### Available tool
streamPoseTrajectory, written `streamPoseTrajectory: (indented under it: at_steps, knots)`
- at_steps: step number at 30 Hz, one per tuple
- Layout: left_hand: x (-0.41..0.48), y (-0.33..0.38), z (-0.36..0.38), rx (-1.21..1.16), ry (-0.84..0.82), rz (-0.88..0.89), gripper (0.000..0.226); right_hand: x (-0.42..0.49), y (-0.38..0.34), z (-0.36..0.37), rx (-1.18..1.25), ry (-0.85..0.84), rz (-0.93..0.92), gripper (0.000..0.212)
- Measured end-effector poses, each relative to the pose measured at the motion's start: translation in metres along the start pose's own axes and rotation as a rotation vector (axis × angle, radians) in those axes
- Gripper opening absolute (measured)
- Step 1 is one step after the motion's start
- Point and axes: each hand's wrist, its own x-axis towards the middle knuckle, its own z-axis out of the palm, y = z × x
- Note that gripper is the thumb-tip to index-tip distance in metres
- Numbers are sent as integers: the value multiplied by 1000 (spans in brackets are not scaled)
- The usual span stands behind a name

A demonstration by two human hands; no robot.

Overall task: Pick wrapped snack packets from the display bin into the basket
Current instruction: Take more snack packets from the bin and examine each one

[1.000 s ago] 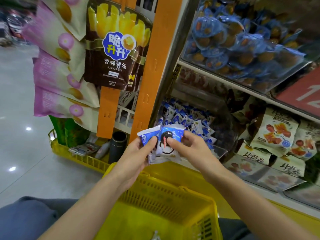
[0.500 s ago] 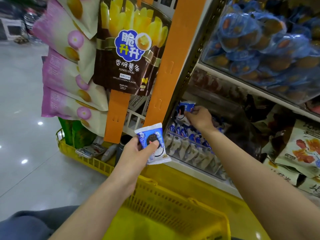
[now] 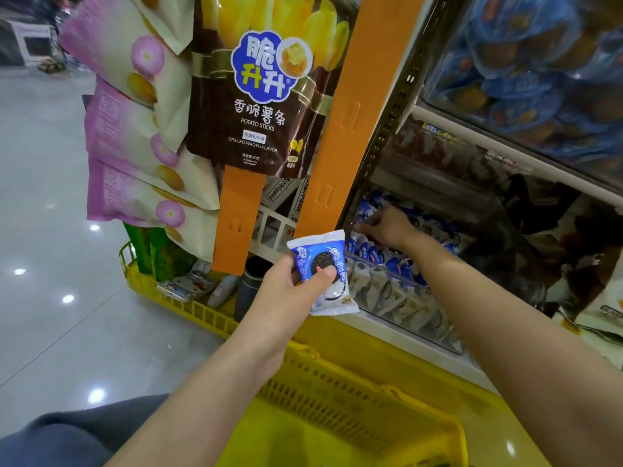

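My left hand [image 3: 286,298] grips a blue and white snack packet [image 3: 320,261] with a dark cookie printed on it, holding it upright above the near rim of the yellow basket [image 3: 354,399]. My right hand [image 3: 391,227] reaches into the clear display bin [image 3: 414,318] on the lower shelf. Its fingers curl onto a packet at the left end of the bin's pile of snack packets [image 3: 381,257]. The basket's inside is mostly out of view at the bottom edge.
Two orange hanging strips [image 3: 350,129] carry a brown potato sticks bag [image 3: 259,96] and purple chip bags [image 3: 135,146] just left of the bin. A low yellow rack [image 3: 188,308] stands on the floor. Blue-wrapped goods [image 3: 539,62] fill the upper shelf; more bags [image 3: 600,298] lie right.
My right hand let go of the packets held in front of me, reached into the bin and sank lower among the packets. My left hand keeps its packet, raised slightly.
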Motion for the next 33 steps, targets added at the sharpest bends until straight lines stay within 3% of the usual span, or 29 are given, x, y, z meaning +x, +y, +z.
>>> streamPoseTrajectory:
  at_steps: [2, 4, 7, 9, 12, 16, 24, 27, 30, 33]
  knots:
    - [-1, 0, 2, 13, -26, 5, 20, -4, -2, -1, 43, -3, 7, 40]
    - [-2, -3, 4, 18, -48, -5, 26, -12, -2, -2, 101, 122, -24, 36]
    - [-4, -8, 6, 41, -63, -32, 29, -48, -1, -4, 318, 396, -201, 22]
    - [-5, -12, 9, 60, -68, -41, 30, -84, 1, -2, 471, 440, -317, 17]
    - [-9, -19, 15, 75, -99, -57, 31, -134, 5, 9, 515, 282, -406, 15]
    - [-18, -30, 26, 138, -195, -49, 29, -164, 20, 29, 669, 54, -296, 9]
    - [-22, -50, 37, 201, -151, 66, 21, -183, 46, 57, 869, 35, -227, 18]
    - [-20, -57, 36, 239, -127, 68, 23, -188, 51, 66, 801, 91, -259, 17]
    - [-18, -62, 37, 240, -142, 20, 22, -191, 55, 69, 428, 292, -407, 3]
    - [-17, -65, 38, 208, -146, -16, 23, -194, 58, 65, 241, 345, -511, 9]
